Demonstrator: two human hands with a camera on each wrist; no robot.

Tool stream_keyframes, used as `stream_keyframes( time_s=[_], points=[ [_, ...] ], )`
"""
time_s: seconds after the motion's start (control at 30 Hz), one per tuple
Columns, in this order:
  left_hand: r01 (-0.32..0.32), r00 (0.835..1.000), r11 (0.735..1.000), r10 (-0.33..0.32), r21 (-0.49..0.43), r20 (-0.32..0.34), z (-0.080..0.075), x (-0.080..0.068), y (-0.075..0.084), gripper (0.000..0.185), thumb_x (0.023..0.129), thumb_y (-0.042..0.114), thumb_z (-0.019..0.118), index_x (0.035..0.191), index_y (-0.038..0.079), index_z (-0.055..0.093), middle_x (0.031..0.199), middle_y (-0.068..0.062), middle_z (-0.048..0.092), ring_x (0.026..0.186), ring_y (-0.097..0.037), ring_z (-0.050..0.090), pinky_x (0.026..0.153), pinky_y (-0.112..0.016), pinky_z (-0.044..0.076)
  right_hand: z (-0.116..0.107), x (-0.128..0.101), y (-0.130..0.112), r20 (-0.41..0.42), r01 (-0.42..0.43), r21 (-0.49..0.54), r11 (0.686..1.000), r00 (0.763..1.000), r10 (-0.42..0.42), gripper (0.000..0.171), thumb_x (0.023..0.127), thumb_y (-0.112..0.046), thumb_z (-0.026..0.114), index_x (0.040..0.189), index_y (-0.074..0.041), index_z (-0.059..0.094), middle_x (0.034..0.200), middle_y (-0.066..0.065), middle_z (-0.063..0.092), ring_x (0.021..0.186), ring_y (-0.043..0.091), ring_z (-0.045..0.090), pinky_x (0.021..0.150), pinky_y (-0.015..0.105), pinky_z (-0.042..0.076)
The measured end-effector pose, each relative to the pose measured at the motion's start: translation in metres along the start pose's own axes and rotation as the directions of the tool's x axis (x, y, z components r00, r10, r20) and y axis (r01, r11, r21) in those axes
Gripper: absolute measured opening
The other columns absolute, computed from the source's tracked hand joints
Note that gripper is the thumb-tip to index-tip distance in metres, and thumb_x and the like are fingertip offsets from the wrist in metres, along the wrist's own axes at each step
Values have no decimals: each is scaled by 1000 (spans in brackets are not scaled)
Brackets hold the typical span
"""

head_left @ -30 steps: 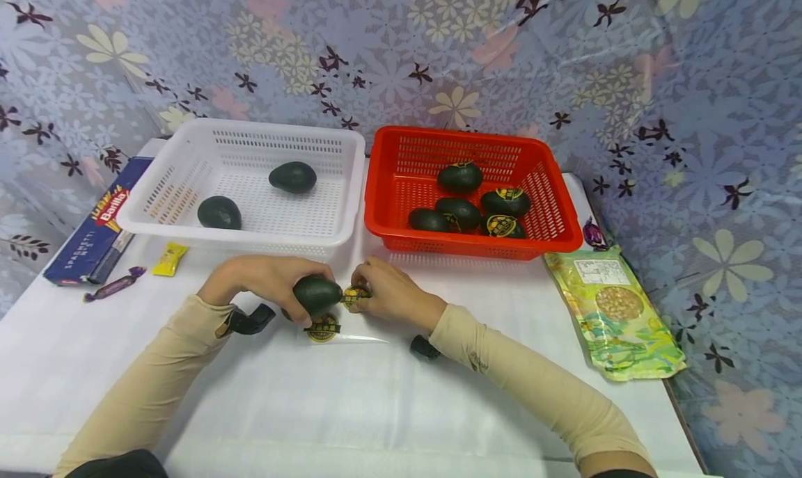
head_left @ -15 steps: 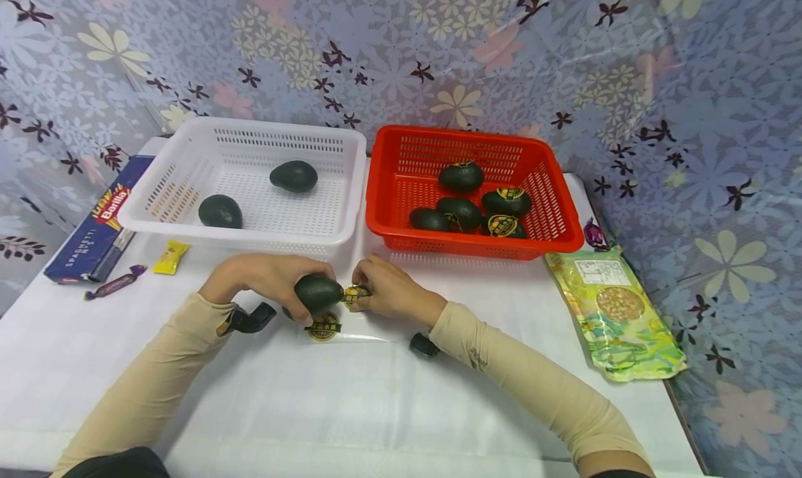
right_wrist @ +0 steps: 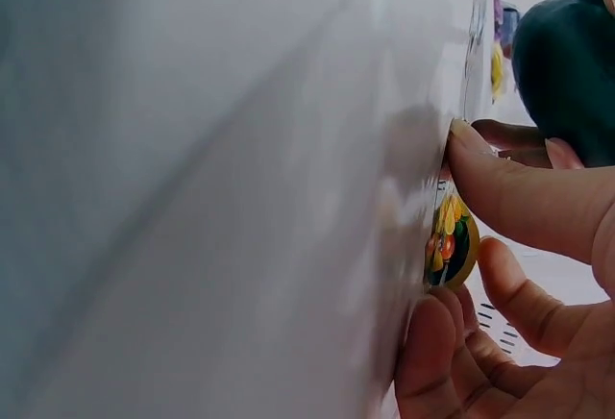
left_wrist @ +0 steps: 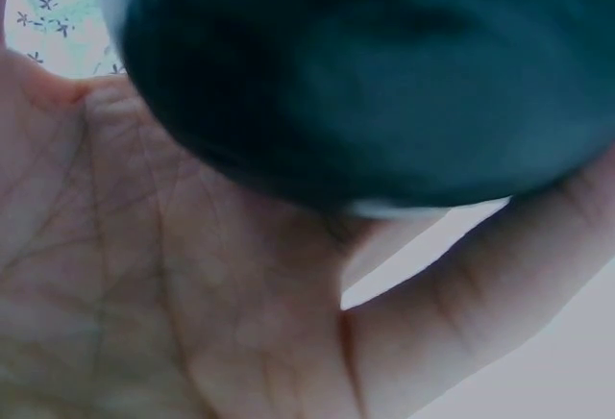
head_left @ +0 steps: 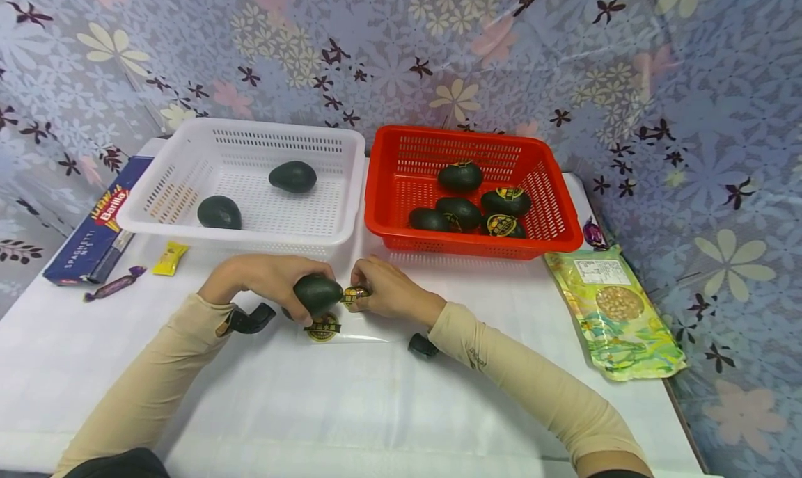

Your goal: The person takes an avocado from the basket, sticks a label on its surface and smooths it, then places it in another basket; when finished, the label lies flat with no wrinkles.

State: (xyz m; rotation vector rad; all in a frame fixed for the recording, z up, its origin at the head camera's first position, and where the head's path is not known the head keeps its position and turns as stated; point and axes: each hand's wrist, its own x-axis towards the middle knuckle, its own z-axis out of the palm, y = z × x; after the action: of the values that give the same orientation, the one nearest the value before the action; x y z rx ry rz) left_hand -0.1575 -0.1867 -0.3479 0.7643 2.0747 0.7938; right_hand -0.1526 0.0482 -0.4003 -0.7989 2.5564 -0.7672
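My left hand grips a dark green avocado just in front of the white basket, its narrow end pointing right; in the left wrist view the avocado lies against palm and fingers. Beside that tip, my right hand has bent fingers at a round black-and-gold sticker on a glossy sheet. The right wrist view shows thumb and fingers around the sticker, with its edge standing off the sheet. A second sticker lies on the sheet below the avocado.
A white basket holds two plain avocados. The red basket to its right has several stickered ones. A spaghetti box, wrapped candy and yellow packet lie left; a green-yellow bag and purple candy lie right.
The sticker at the right fingers looks narrower and more bent than before. Both hands and the avocado stay almost where they were.
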Motion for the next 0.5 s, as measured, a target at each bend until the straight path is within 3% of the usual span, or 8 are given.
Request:
stream_keyframes(
  time_s=[0.33, 0.5],
  points=[
    [1, 1000, 1000, -1, 2, 6, -1, 1, 0, 51, 71, 15, 85, 116, 13, 61, 110, -2, 65, 97, -14, 59, 86, -29, 48, 0, 1, 1, -2, 11, 42, 999, 1000, -11, 35, 78, -19, 87, 98, -12, 60, 91, 1, 64, 83, 13, 53, 76, 26, 44],
    [6, 1000, 1000, -6, 3, 4, -1, 1, 1, 51, 70, 15, 85, 115, 13, 61, 109, -2, 65, 96, -14, 58, 85, -29, 48, 0, 2, 3, 4, 24, 55, 998, 1000, -24, 39, 78, -18, 87, 106, -11, 60, 92, 3, 64, 83, 14, 55, 76, 25, 45]
  ],
)
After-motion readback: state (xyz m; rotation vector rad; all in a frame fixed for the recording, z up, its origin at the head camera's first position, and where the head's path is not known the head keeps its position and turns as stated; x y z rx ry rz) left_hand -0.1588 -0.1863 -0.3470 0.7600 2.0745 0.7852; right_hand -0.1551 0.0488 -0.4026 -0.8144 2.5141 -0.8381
